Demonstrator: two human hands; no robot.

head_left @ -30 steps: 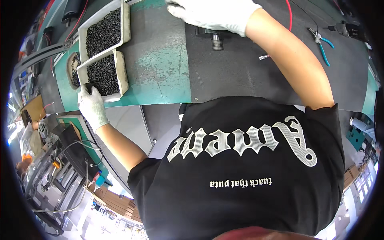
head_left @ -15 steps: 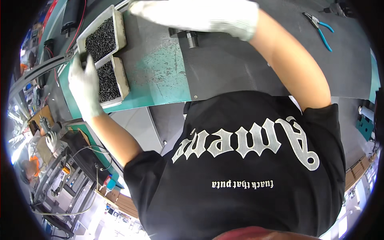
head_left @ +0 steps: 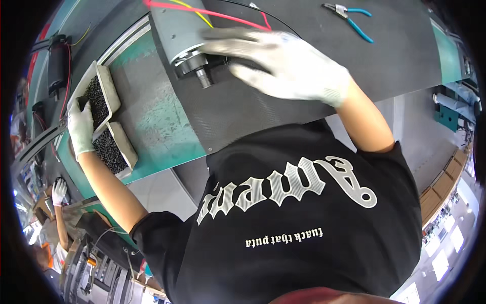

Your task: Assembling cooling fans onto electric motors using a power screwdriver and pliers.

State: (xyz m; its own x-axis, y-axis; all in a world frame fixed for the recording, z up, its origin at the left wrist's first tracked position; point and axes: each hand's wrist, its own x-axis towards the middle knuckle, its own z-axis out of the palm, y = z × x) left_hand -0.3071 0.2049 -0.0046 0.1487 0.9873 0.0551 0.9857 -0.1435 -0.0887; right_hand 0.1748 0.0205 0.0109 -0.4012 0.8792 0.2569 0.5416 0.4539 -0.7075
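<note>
My left hand [head_left: 81, 129], in a white glove, is at the outer side of the farther pale tray [head_left: 112, 91], which is heaped with small black screws [head_left: 96, 99]. Between its thumb and fingers sits a small dark thing [head_left: 82, 103] whose kind I cannot make out. My right hand [head_left: 296, 66], also gloved in white and slightly blurred, reaches left with fingers stretched out. Its fingertips are at the front end of a grey cylindrical motor [head_left: 179, 31]; whether they touch it I cannot tell. A threaded shaft [head_left: 204, 78] sticks out of the motor's black end piece.
A second pale tray of black screws [head_left: 109, 152] adjoins the first, nearer me. Blue-handled pliers [head_left: 354, 23] lie at the far right on the black mat [head_left: 324, 96]. Red and yellow wires [head_left: 228, 17] cross the motor. Another gloved person [head_left: 53, 233] works at far left.
The view has shifted, and more of the motor shows now. My right hand has come nearer and right of the motor's front end. My left hand remains by the trays.
</note>
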